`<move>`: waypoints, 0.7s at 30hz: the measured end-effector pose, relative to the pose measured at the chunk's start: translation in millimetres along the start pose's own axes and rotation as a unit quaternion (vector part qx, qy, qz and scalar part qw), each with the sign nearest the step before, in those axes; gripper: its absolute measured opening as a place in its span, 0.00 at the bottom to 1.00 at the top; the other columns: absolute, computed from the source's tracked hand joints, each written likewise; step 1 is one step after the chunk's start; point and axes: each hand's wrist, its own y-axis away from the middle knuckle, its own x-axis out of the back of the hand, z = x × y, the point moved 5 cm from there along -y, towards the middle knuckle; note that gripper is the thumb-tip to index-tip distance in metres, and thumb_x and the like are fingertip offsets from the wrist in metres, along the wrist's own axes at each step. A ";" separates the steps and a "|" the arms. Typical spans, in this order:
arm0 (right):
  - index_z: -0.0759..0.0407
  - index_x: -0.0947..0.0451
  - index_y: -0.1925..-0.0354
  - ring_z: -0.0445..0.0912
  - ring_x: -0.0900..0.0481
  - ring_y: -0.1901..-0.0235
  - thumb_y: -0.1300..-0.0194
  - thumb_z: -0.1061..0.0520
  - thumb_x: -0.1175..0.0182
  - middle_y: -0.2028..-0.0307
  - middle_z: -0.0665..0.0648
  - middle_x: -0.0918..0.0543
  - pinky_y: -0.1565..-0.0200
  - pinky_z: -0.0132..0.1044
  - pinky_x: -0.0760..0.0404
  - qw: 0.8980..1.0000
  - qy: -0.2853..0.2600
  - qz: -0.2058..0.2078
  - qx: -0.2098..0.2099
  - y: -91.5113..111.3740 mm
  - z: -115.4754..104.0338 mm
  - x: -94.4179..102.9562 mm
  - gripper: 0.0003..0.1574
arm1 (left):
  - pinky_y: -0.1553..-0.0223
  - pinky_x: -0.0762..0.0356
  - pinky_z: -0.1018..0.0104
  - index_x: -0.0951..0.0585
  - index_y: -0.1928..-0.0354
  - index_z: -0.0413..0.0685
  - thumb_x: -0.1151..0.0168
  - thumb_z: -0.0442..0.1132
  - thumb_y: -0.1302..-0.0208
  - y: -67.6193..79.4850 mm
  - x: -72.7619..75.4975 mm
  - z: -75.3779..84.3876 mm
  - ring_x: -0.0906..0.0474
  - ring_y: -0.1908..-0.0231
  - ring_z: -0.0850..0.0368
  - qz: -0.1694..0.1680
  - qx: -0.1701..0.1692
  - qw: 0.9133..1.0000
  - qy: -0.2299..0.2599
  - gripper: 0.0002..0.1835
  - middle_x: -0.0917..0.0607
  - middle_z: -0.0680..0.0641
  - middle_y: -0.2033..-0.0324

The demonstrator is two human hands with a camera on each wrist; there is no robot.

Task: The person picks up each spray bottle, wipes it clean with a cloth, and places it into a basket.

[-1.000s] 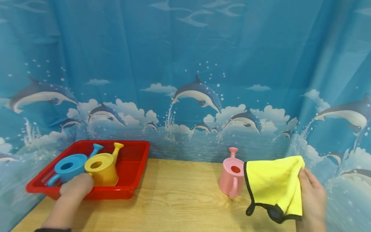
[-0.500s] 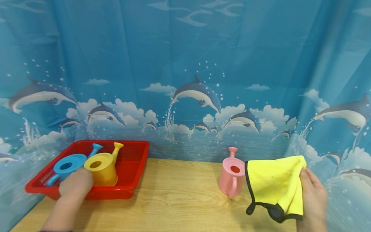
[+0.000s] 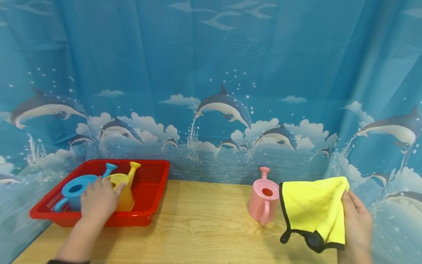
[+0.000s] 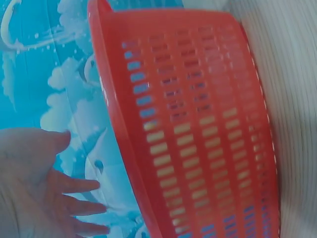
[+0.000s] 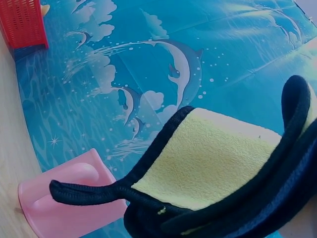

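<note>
Over the front rim of a red plastic basket [image 3: 135, 220], my left hand [image 3: 99, 201] hovers with spread, fairly straight fingers. A yellow watering can [image 3: 128, 196] stands in that basket beside the hand, partly covered by it; whether they touch I cannot tell. To its left is a blue watering can [image 3: 73, 187]. In the left wrist view the fingers [image 4: 81, 184] stretch out above the basket's slotted wall [image 4: 198, 114]. On the right, my right hand [image 3: 357, 225] grips a bright yellow cloth [image 3: 310, 203] with black edging and a loop, held up above the table.
A pink watering can [image 3: 260, 203] stands on the wooden table [image 3: 197, 231], just left of the cloth, its handle facing me. Behind the table hangs a blue curtain [image 3: 211, 55] printed with dolphins. The basket sits at the table's left side.
My left hand has come away from the yellow watering can's handle area, risen a little to the right and spread its fingers. The right hand and cloth have hardly moved.
</note>
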 end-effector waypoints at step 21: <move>0.43 0.40 0.38 0.32 0.21 0.64 0.48 0.43 0.39 0.62 0.37 0.21 0.67 0.27 0.22 1.000 -0.006 0.010 -0.006 -7.2 4.8 3.4 0.40 | 0.44 0.57 0.33 0.44 0.36 0.42 0.61 0.67 0.41 21.5 -39.4 108.2 0.56 0.38 0.31 0.022 -0.126 0.988 0.085 0.41 0.47 0.33 0.37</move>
